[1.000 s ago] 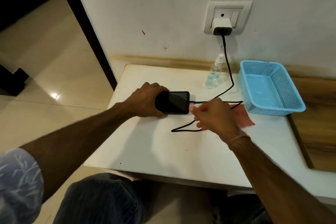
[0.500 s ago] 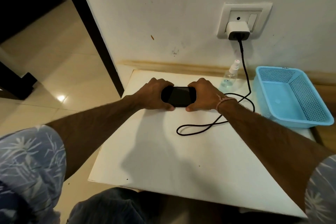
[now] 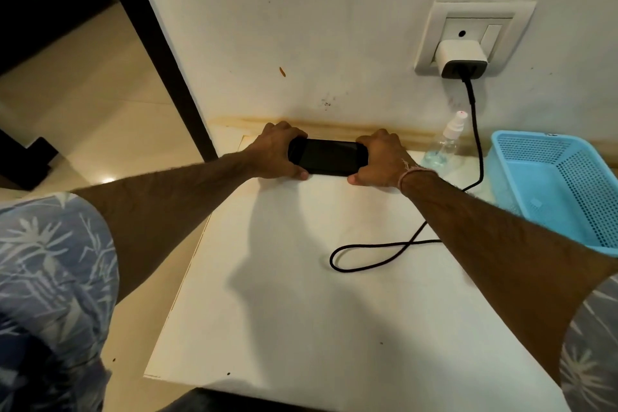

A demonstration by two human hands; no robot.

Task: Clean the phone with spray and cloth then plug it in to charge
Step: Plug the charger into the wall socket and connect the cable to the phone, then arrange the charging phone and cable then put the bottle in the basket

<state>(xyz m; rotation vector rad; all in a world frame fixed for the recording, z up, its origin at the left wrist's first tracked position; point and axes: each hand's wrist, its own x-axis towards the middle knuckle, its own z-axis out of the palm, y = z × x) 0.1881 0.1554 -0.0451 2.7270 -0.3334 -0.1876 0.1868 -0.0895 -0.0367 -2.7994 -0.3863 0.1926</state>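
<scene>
Gripping, left hand [image 3: 276, 153]: curled round left end of phone [image 3: 327, 157], thumb on near edge.
Right hand [image 3: 379, 160]: curled round right end the same way, thumb on near edge, thread band at wrist.
Phone place: far back on table [image 3: 301, 311], close under wall [image 3: 301, 43], clasped between both hands; resting or just lifted, cannot tell.
Change: a second ago mid-table, held by left hand alone, right hand pinching the plug at the right end; half a second ago clasped at both ends; now carried back toward wall in that same clasp.
Meaning: probably plugged in already, though joint hidden under right hand, so unconfirmed; only setting down left, by this judgement.
Axis: long axis left to right, parallel to wall; dark screen up; port end pointing right, toward the cable side.
Cable [image 3: 368, 252]: slack loop on table, passing under right forearm, rising to charger [image 3: 461, 58] in socket [image 3: 434, 27].
Bottle [image 3: 444, 147]: upright, just right of right hand.
Basket [image 3: 495, 147]: beyond bottle, at right table edge.
</scene>
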